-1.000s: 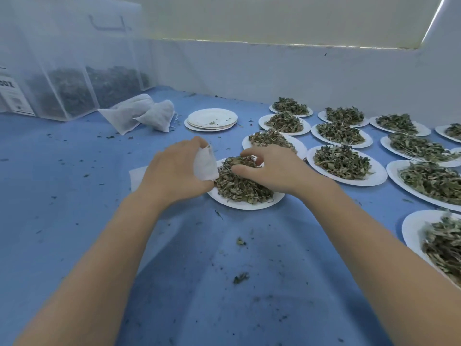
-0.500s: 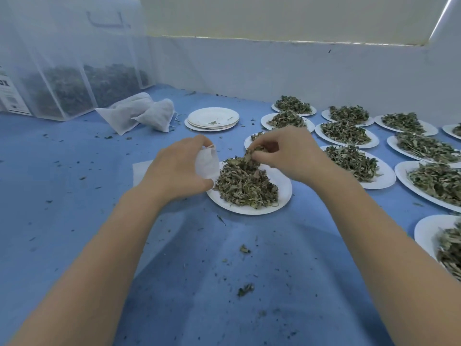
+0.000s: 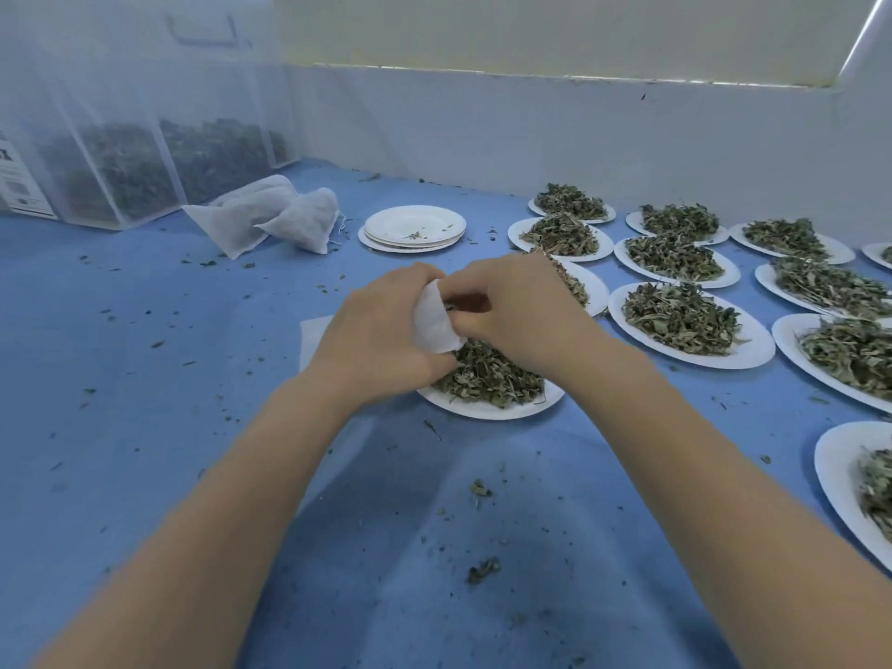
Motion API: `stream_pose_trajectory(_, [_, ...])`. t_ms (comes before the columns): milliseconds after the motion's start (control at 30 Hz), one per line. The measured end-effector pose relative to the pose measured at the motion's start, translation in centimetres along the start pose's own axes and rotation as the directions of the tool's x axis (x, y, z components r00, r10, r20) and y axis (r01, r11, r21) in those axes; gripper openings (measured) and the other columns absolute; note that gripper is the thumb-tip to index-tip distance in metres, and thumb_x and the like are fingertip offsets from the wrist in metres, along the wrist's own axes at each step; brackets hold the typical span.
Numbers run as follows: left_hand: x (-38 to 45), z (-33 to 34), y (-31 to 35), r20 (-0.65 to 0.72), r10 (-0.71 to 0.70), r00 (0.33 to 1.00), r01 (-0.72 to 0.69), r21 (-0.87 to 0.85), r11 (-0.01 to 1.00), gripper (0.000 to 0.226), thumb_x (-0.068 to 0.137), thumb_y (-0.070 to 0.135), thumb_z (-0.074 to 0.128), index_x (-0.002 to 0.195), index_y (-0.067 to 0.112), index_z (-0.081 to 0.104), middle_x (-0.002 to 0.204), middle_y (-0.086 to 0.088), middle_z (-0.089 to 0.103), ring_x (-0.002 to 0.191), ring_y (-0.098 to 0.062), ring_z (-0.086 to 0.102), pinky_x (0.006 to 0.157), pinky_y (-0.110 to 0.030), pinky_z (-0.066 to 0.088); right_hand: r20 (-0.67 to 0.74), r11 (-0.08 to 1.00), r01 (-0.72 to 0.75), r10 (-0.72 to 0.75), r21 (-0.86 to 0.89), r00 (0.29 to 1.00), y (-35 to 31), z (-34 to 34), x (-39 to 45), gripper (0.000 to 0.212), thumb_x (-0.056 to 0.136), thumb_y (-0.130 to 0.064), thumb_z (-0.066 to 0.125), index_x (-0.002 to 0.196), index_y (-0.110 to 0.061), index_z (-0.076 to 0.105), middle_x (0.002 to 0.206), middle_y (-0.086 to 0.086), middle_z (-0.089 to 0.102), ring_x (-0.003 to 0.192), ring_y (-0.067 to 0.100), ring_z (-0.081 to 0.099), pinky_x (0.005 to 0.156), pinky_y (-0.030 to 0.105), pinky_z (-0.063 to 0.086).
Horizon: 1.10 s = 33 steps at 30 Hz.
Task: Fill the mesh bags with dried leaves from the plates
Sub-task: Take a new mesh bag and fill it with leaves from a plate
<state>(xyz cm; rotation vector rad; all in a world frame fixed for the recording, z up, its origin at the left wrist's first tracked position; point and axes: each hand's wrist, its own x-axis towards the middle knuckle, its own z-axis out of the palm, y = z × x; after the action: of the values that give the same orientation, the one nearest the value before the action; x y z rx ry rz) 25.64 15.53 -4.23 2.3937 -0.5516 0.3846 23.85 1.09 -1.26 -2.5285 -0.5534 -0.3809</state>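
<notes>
My left hand (image 3: 376, 335) grips a small white mesh bag (image 3: 434, 325) just above the near white plate (image 3: 487, 408), which carries a heap of dried leaves (image 3: 487, 376). My right hand (image 3: 516, 306) is curled at the bag's mouth, its fingertips against the opening; a pinch of leaves shows dimly between the fingers. Both hands hide the far half of the plate. A flat white sheet or bag (image 3: 313, 338) lies on the cloth behind my left hand.
Several more plates of dried leaves (image 3: 685, 321) spread across the blue cloth to the right. A stack of bare plates (image 3: 412, 229) and two filled mesh bags (image 3: 270, 219) lie further back. Clear bins of leaves (image 3: 125, 171) stand at the far left. Crumbs (image 3: 482, 569) dot the cloth.
My right hand lifted a pinch of leaves off the near plate and moved left to the mouth of the bag. My left hand stayed in place with the bag.
</notes>
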Motion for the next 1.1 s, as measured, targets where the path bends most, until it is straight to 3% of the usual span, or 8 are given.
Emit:
stream_pose_trajectory(233, [-0.3, -0.5, -0.3, 0.034, -0.007, 0.999, 0.009, -0.046, 0.999, 0.062, 0.054, 0.034, 0.069, 0.112, 0.029, 0.048, 0.103, 0.008, 0.056, 0.094, -0.017, 0.055, 0.080, -0.037, 0.048, 0.112, 0.987, 0.007, -0.026, 0.160, 0.993, 0.1, 0.3, -0.2, 0.022, 0.076, -0.015, 0.067, 0.094, -0.026, 0.070, 0.064, -0.012, 0.060, 0.062, 0.001, 0.050, 0.066, 0.017, 0.043])
stream_pose_trajectory(367, [-0.3, -1.0, -1.0, 0.054, -0.013, 0.998, 0.010, 0.056, 0.998, 0.062, 0.060, 0.027, 0.069, 0.118, 0.028, 0.045, 0.106, 0.008, 0.053, 0.097, -0.021, 0.053, 0.081, -0.037, 0.044, 0.052, 0.966, -0.009, -0.004, 0.257, 0.999, 0.2, -0.1, 0.0, 0.029, 0.075, -0.017, 0.066, 0.088, -0.042, 0.066, 0.068, -0.019, 0.064, 0.061, -0.005, 0.055, 0.062, 0.007, 0.039])
stream_pose_trajectory(500, [-0.3, -1.5, -2.0, 0.011, -0.071, 0.997, 0.069, 0.122, 0.990, 0.054, 0.069, 0.019, 0.068, 0.118, 0.024, 0.047, 0.101, 0.009, 0.047, 0.089, -0.017, 0.044, 0.072, -0.031, 0.037, -0.151, 0.939, -0.090, 0.147, 0.331, 0.977, 1.3, 0.0, 0.1, 0.024, 0.084, -0.017, 0.061, 0.085, -0.041, 0.067, 0.079, -0.012, 0.068, 0.072, 0.004, 0.061, 0.068, 0.015, 0.043])
stream_pose_trajectory(600, [-0.3, -1.9, -2.7, 0.011, -0.114, 0.993, 0.112, 0.127, 0.986, 0.050, 0.070, 0.017, 0.066, 0.116, 0.024, 0.048, 0.102, 0.008, 0.047, 0.089, -0.015, 0.041, 0.071, -0.029, 0.033, -0.108, 0.976, -0.219, 0.218, 0.000, 0.970, 2.6, 0.4, 0.4, 0.026, 0.092, -0.029, 0.053, 0.115, -0.030, 0.062, 0.109, -0.006, 0.060, 0.097, 0.008, 0.056, 0.083, 0.021, 0.040])
stream_pose_trajectory(700, [-0.4, -2.0, -3.0, 0.013, -0.118, 0.993, 0.116, 0.128, 0.985, 0.049, 0.070, 0.017, 0.067, 0.115, 0.025, 0.048, 0.102, 0.006, 0.047, 0.088, -0.016, 0.041, 0.071, -0.029, 0.032, 0.057, 0.931, -0.242, 0.267, -0.272, 0.962, 3.2, 1.1, 0.4, 0.053, 0.087, -0.055, 0.051, 0.132, -0.029, 0.050, 0.132, 0.002, 0.048, 0.123, 0.019, 0.043, 0.100, 0.033, 0.035])
stream_pose_trajectory(800, [-0.4, -1.8, -3.0, 0.033, -0.116, 0.993, 0.111, 0.118, 0.987, 0.050, 0.070, 0.018, 0.067, 0.115, 0.025, 0.048, 0.106, 0.004, 0.051, 0.092, -0.018, 0.045, 0.074, -0.031, 0.038, 0.107, 0.916, -0.250, 0.296, -0.314, 0.949, 3.1, 1.5, 0.6, 0.057, 0.083, -0.064, 0.050, 0.129, -0.031, 0.053, 0.123, 0.004, 0.052, 0.117, 0.023, 0.047, 0.096, 0.036, 0.040])
stream_pose_trajectory(967, [-0.2, -1.4, -3.2, 0.052, -0.093, 0.994, 0.085, 0.139, 0.987, 0.049, 0.071, 0.021, 0.069, 0.114, 0.024, 0.047, 0.109, 0.004, 0.052, 0.092, -0.015, 0.044, 0.079, -0.031, 0.037, 0.065, 0.953, -0.222, 0.240, -0.207, 0.969, 3.2, 1.1, 0.7, 0.031, 0.084, -0.045, 0.063, 0.108, -0.026, 0.067, 0.101, -0.003, 0.064, 0.095, 0.014, 0.057, 0.080, 0.028, 0.046])
stream_pose_trajectory(1100, [-0.2, -1.4, -3.3, 0.054, -0.091, 0.994, 0.082, 0.143, 0.986, 0.048, 0.071, 0.022, 0.069, 0.114, 0.025, 0.047, 0.108, 0.004, 0.052, 0.092, -0.015, 0.043, 0.080, -0.031, 0.037, 0.021, 0.963, -0.185, 0.193, -0.197, 0.981, 3.3, 0.7, 0.7, 0.018, 0.088, -0.037, 0.061, 0.098, -0.026, 0.071, 0.083, -0.009, 0.063, 0.080, 0.010, 0.056, 0.066, 0.022, 0.038])
